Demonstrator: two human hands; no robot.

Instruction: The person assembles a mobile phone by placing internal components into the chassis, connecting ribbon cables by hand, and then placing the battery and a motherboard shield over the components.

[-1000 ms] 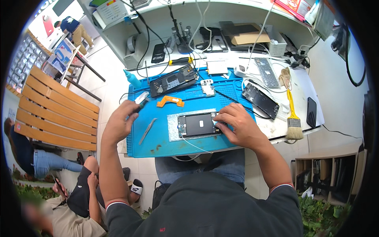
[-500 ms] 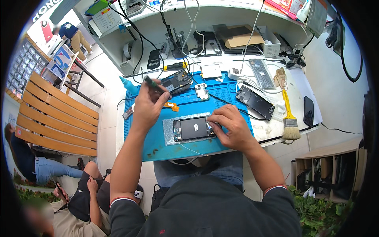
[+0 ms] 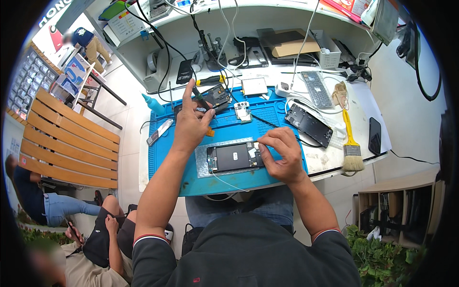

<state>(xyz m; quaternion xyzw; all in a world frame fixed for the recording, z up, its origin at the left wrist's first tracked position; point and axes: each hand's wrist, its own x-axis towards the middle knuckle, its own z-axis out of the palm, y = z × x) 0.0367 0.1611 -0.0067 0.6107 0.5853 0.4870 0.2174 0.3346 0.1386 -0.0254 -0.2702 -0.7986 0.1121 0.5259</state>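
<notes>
My left hand (image 3: 190, 122) is raised over the blue repair mat (image 3: 201, 184), closed around a slim, dark-handled screwdriver (image 3: 199, 97). Below it lies an opened phone (image 3: 227, 159), its black battery showing, on a sheet of bubble wrap (image 3: 202, 165). A thin white wire trails from the phone's left end. At the other end, my right hand (image 3: 283, 155) has thumb and forefinger pinched together by the phone's upper right corner; what they hold, if anything, is hidden. An orange flex cable (image 3: 210, 132) peeks out beside my left wrist.
Behind the phone lie a loose circuit board (image 3: 243, 112) and another opened phone (image 3: 217, 98). A phone frame (image 3: 310, 124), a yellow-handled brush (image 3: 352, 138) and a black phone (image 3: 375, 136) are on the right. A light blue bottle (image 3: 154, 104) stands left. Cables hang from the shelf.
My left hand has moved slightly right and down with the screwdriver, its forefinger now stretched upward. My right hand has shifted a little right along the phone's end.
</notes>
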